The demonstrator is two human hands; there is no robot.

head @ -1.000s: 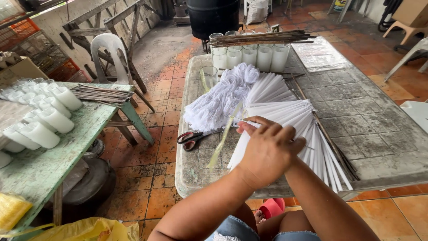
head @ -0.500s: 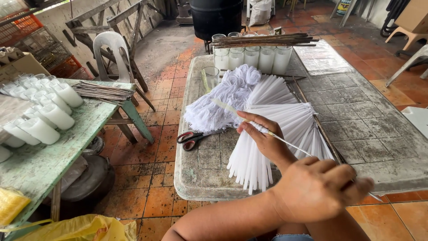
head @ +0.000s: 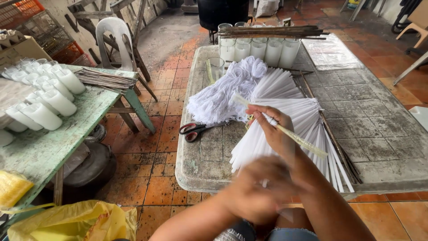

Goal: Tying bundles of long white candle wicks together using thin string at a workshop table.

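Since half a second ago the left hand has swung inward below the table edge, now a blur, so I cannot tell its grip. The right hand pinches a thin pale stick (waxy-looking, slightly translucent), its long axis slanting from upper left to lower right over the fan of white tubes, beside the soft white string bundle.

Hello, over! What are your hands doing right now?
Right hand pinching a thin pale stick above the white tubes. Left hand blurred, grip unclear. Scissors lie beside.
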